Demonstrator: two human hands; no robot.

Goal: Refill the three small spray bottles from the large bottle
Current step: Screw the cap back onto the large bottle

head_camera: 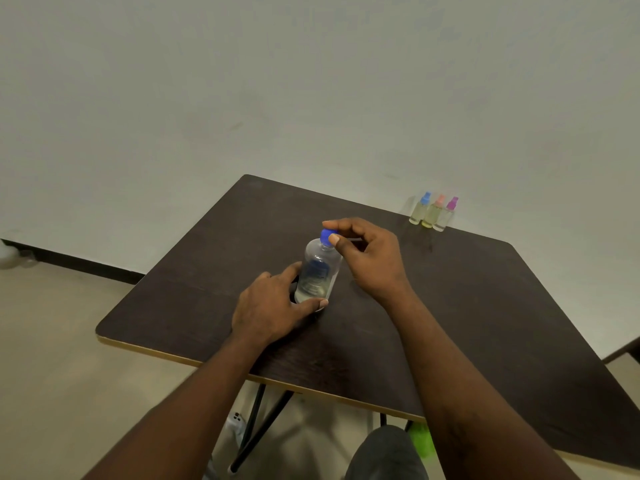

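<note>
The large clear bottle (320, 268) stands upright in the middle of the dark table (467, 306), a little liquid at its bottom. My left hand (273, 306) wraps around its base. My right hand (367, 254) pinches its blue cap (326, 235) between thumb and fingers. Three small spray bottles stand close together at the table's far edge: one with a blue top (419, 209), one with an orange top (433, 213) and one with a purple top (446, 214).
A plain wall rises behind the table. Pale floor lies to the left, with a dark skirting board (76, 263). Under the table's near edge are black folding legs (256, 420), a white power strip (235, 424) and something bright green (420, 441).
</note>
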